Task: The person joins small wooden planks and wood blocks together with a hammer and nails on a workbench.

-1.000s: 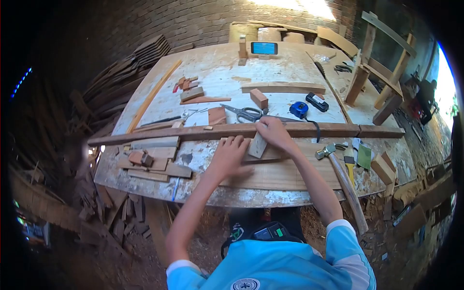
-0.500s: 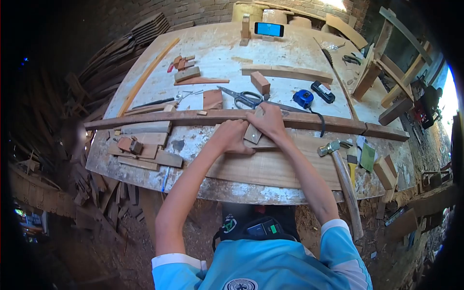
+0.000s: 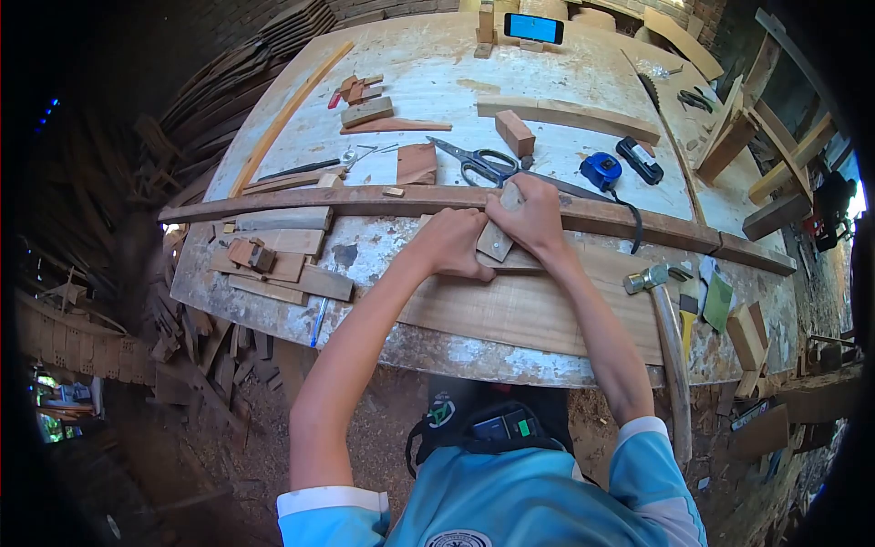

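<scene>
In the head view, a wide flat board [image 3: 565, 314] lies along the table's near side. My right hand [image 3: 531, 216] is closed round a short wooden piece [image 3: 495, 242] with a small round metal spot near its lower end. It slants over a narrower strip of wood [image 3: 521, 261] lying on the wide board. Beside it, my left hand [image 3: 453, 243] is closed at the strip's left part, thumb toward me; the fingers hide most of what they grip. Just beyond both hands runs a long dark wooden bar [image 3: 428, 201] across the table.
A claw hammer [image 3: 665, 319] hangs over the front edge at right. Scissors [image 3: 483, 164], a blue tape measure [image 3: 602, 170] and a wooden block [image 3: 515, 133] lie beyond the bar. Wood offcuts [image 3: 283, 264] and a pen [image 3: 319, 321] are at left. A phone [image 3: 534, 28] stands at the back.
The view has shifted, so the table and its things sit slightly farther right, with the far side higher. Both hands keep their places at the wooden piece and strip.
</scene>
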`<state>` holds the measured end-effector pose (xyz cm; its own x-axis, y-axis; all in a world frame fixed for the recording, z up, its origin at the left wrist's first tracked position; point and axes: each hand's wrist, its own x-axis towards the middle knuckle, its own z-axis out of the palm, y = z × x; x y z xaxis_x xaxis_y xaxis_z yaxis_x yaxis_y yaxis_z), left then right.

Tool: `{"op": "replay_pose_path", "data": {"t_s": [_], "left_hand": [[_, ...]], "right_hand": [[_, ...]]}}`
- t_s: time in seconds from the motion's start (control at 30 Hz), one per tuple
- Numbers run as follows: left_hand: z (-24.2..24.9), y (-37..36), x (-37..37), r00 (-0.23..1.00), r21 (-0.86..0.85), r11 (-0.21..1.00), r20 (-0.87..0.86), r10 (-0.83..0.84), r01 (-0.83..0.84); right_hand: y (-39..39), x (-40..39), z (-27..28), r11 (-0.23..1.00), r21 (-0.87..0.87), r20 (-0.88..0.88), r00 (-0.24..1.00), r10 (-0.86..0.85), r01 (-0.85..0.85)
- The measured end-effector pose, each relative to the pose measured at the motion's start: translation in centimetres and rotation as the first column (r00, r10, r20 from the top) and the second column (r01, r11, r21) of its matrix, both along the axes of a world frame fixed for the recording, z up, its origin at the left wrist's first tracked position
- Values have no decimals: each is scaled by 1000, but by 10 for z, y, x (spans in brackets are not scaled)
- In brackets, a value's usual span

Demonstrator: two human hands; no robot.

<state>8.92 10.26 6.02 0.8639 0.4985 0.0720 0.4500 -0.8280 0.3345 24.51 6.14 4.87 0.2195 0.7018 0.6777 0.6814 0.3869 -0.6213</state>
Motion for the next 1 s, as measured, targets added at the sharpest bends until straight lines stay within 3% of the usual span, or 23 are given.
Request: {"op": "replay_pose_path", "data": {"t_s": [0.13, 0.23, 0.3, 0.33, 0.4, 0.5, 0.57, 0.63, 0.67, 0.77, 0.8, 0.9, 0.93, 0.97, 1.0], "left_hand": [[-8, 14, -6, 992, -258, 966, 121, 24, 8], [-9, -6, -9, 990, 183, 982, 123, -69, 46], [-8, -17, -12, 996, 183, 983, 87, -26, 9], [-8, -16, -14, 995, 202, 979, 94, -39, 19], [2, -16, -16, 994, 227, 973, 91, -65, 43], [22, -32, -13, 957, 171, 985, 290, -20, -31], [40, -55, -6, 904, 68, 997, 425, -52, 26], [52, -78, 0, 835, 0, 996, 544, -76, 91], [58, -89, 5, 791, 38, 991, 598, -128, 131], [62, -99, 16, 804, 282, 955, 544, -239, 93], [65, -102, 17, 834, 290, 953, 501, -230, 89], [61, -100, 16, 803, 307, 940, 517, -297, 150], [62, -98, 13, 768, 249, 946, 557, -316, 209], [62, -101, 7, 785, 19, 978, 594, -178, 207], [57, -110, -3, 800, -216, 957, 599, -26, 193]], "right_hand": [[-24, -18, 20, 983, 176, 92, 995, 40, -56], [-20, 1, 26, 970, 219, -149, 986, -75, 107], [-29, 22, 50, 987, 107, -352, 932, -79, 124], [-32, 31, 52, 988, 149, -555, 824, 115, -38], [-37, 49, 58, 892, 349, -802, 401, 443, -287], [-49, 45, 49, 729, 542, -789, 46, 613, -418], [-55, 33, 47, 732, 548, -794, 22, 607, -405], [-61, 20, 46, 671, 632, -769, -210, 603, -388], [-65, 14, 47, 633, 677, -736, -330, 591, -375], [-88, -4, 50, 689, 533, -845, -347, 407, -492], [-91, 1, 29, 658, 472, -880, -353, 317, -587], [-135, -15, 62, 860, -68, -983, 179, 27, -505], [-137, 1, 47, 795, -140, -969, 247, 13, -591], [-150, 21, 41, 858, -418, -695, 714, -91, -299], [-163, 39, 43, 859, -503, -217, 947, -236, 99]]}}
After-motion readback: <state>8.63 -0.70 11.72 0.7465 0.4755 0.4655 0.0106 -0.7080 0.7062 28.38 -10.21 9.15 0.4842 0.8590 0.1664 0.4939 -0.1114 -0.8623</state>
